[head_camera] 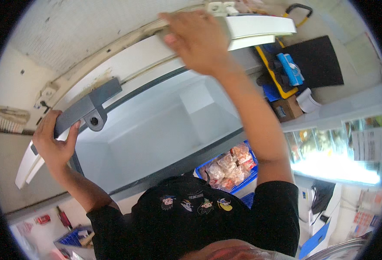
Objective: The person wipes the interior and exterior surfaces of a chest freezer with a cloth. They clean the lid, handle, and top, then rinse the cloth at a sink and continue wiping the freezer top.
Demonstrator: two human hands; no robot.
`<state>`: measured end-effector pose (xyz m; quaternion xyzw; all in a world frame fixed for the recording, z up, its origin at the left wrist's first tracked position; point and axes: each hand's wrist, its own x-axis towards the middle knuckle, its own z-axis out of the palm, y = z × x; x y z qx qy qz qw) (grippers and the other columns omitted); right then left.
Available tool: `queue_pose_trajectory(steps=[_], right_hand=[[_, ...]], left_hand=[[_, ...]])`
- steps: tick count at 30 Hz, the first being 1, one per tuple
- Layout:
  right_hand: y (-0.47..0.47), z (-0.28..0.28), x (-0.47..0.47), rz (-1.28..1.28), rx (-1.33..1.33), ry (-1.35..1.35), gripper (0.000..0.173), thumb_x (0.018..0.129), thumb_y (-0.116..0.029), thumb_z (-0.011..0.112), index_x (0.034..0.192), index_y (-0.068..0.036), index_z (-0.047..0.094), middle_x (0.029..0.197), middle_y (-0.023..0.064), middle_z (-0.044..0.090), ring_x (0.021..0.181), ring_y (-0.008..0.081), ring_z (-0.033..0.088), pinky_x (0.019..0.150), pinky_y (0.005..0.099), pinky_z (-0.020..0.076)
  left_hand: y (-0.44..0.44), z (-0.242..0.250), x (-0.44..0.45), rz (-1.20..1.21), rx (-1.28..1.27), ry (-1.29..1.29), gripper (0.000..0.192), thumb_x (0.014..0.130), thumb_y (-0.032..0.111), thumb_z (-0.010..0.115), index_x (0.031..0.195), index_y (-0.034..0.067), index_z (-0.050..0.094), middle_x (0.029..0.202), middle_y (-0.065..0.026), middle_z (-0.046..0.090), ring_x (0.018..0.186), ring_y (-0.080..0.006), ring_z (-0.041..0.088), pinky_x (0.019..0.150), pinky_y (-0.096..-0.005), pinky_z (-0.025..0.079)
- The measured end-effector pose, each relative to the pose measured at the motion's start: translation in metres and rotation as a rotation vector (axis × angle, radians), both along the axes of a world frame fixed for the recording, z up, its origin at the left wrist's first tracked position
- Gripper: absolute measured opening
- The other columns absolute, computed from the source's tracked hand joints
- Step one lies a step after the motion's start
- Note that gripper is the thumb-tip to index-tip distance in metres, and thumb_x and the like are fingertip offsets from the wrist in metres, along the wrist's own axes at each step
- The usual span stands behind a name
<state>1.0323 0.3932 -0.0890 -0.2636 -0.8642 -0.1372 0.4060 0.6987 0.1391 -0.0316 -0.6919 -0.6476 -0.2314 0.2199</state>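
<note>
An open chest freezer (145,130) lies before me, its pale inner walls and floor exposed. Its white lid (132,61) stands raised along the far side. My left hand (55,143) grips the lid's dark grey plastic handle (74,112) at the left end, thumb in front and fingers behind. A round keyhole shows in the handle's tab. My right hand (197,42) is blurred and lies over the lid's upper edge, right of the middle. Under it shows a greyish, cloth-like thing (226,29), too blurred to name surely; the hand's grip on it is unclear.
A blue plastic basket (251,175) of bagged meat-like food stands at the freezer's near side. On the right are a yellow-framed cart (275,81), a blue packet (290,70), a cardboard box (287,109) and a lit display case (334,169). White sockets (217,8) sit behind the lid.
</note>
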Motion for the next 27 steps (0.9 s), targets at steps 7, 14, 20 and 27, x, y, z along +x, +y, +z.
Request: queue_pose_trajectory(steps=[7, 14, 20, 27], right_hand=[[0.196, -0.011, 0.245, -0.151, -0.105, -0.213, 0.048, 0.103, -0.02, 0.044, 0.148, -0.01, 0.055, 0.152, 0.0176, 0.056, 0.141, 0.0377, 0.05, 0.123, 0.0502, 0.0305], [0.265, -0.03, 0.319, -0.235, -0.433, -0.01, 0.056, 0.113, -0.036, 0.033, 0.148, 0.002, 0.055, 0.152, 0.0227, 0.055, 0.139, 0.0373, 0.052, 0.12, 0.0467, 0.0342], [0.124, -0.025, 0.114, -0.217, -0.167, 0.021, 0.057, 0.111, -0.042, 0.031, 0.13, -0.007, 0.071, 0.135, 0.0149, 0.069, 0.125, 0.0364, 0.062, 0.108, 0.0478, 0.0428], [0.0, 0.001, -0.026, 0.025, 0.027, 0.021, 0.04, 0.111, -0.026, 0.042, 0.128, -0.005, 0.071, 0.123, 0.0193, 0.072, 0.116, 0.0374, 0.066, 0.101, 0.046, 0.0466]], left_hand=[[0.007, 0.004, -0.005, -0.043, 0.02, -0.024, 0.042, 0.072, 0.036, 0.089, 0.091, 0.003, 0.07, 0.079, -0.0136, 0.068, 0.071, -0.0314, 0.068, 0.066, -0.0382, 0.054], [0.006, 0.0, 0.005, 0.016, 0.029, -0.076, 0.048, 0.07, 0.052, 0.084, 0.091, 0.01, 0.07, 0.075, -0.0101, 0.065, 0.071, -0.0351, 0.067, 0.063, -0.0454, 0.053], [-0.008, 0.003, 0.005, -0.079, 0.076, -0.089, 0.047, 0.077, 0.053, 0.078, 0.091, 0.01, 0.069, 0.076, -0.0085, 0.065, 0.075, -0.0333, 0.068, 0.066, -0.0463, 0.052], [-0.007, -0.009, -0.018, -0.243, 0.158, -0.081, 0.042, 0.084, 0.048, 0.076, 0.099, 0.01, 0.068, 0.097, -0.0048, 0.068, 0.1, -0.0256, 0.066, 0.084, -0.0424, 0.051]])
